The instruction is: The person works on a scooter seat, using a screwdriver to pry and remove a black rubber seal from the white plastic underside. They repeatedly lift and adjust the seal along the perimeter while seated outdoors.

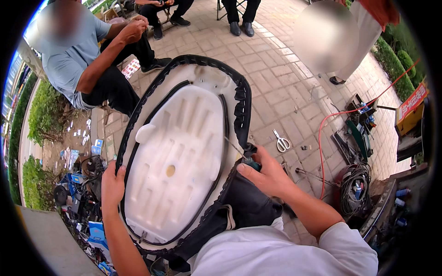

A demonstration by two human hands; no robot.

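Observation:
A vehicle seat [186,133] lies upside down across my lap, its white plastic base facing up. A black cover [242,103] wraps its edge, with gathered folds along the rim. My left hand [113,184] is closed round the left edge, thumb on top of the rim. At the right edge, my right hand [271,177] grips a screwdriver [235,147] by its dark green handle. The thin metal shaft points up and left over the rim, towards the black strip on the base. Whether its tip touches the base I cannot tell.
White-handled scissors [282,141] lie on the paving to the right. Beyond them are a red hose [321,138], coiled cable [357,186] and tools. Tangled parts and blue boxes [96,232] crowd the left. A seated person [76,69] is close at the far left; others are further back.

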